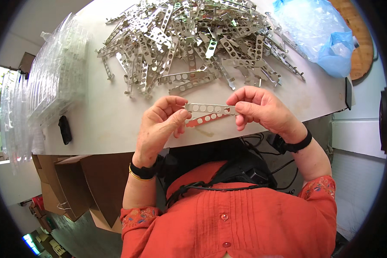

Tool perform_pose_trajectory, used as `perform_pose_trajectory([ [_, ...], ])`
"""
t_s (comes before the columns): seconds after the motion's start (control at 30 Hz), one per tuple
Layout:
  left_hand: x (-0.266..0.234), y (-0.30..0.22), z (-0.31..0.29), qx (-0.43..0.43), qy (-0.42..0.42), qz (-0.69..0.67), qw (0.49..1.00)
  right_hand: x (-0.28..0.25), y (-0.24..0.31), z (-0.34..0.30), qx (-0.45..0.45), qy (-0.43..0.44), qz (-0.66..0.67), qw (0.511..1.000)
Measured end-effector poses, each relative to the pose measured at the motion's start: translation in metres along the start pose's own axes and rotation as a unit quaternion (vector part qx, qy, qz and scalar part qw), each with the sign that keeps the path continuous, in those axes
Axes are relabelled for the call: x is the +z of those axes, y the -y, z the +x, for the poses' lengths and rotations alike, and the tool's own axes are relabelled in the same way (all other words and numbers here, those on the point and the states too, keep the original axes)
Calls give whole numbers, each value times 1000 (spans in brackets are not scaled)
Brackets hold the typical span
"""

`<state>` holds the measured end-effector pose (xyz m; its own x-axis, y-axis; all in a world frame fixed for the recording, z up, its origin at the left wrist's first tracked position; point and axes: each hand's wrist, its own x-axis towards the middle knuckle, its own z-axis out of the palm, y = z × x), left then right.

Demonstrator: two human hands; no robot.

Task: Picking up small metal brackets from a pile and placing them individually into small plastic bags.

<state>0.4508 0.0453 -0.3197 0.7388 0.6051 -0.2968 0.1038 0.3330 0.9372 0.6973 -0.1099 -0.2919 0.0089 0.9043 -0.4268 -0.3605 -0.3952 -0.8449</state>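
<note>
Between my two hands, above the front of the table, is a thin silver metal bracket (206, 109) with a row of round holes. My left hand (157, 124) pinches its left end between thumb and fingers. At its other end, my right hand (266, 111) grips it the same way. Just below it runs a second holed strip (208, 119) at a slant, tinted red; I cannot tell whether it is held too. Beyond my hands lies a large heap of similar metal brackets (163, 56), tangled over one another.
Stacked clear plastic trays (58, 81) stand at the left of the white table (101, 133). A small black object (65, 130) lies near them. A blue plastic bag (318, 32) is at the far right. Cardboard boxes (81, 185) stand below the table's front edge; black cables (262, 144) hang there too.
</note>
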Motion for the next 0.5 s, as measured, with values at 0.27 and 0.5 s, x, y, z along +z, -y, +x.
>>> perform_pose_trajectory([
  [0.27, -3, 9, 3, -27, -10, -65, 998, -5, 1, 4, -48, 15, 25, 998],
  [0.5, -1, 11, 4, -19, -14, -46, 999, -8, -2, 6, -61, -1, 21, 998],
])
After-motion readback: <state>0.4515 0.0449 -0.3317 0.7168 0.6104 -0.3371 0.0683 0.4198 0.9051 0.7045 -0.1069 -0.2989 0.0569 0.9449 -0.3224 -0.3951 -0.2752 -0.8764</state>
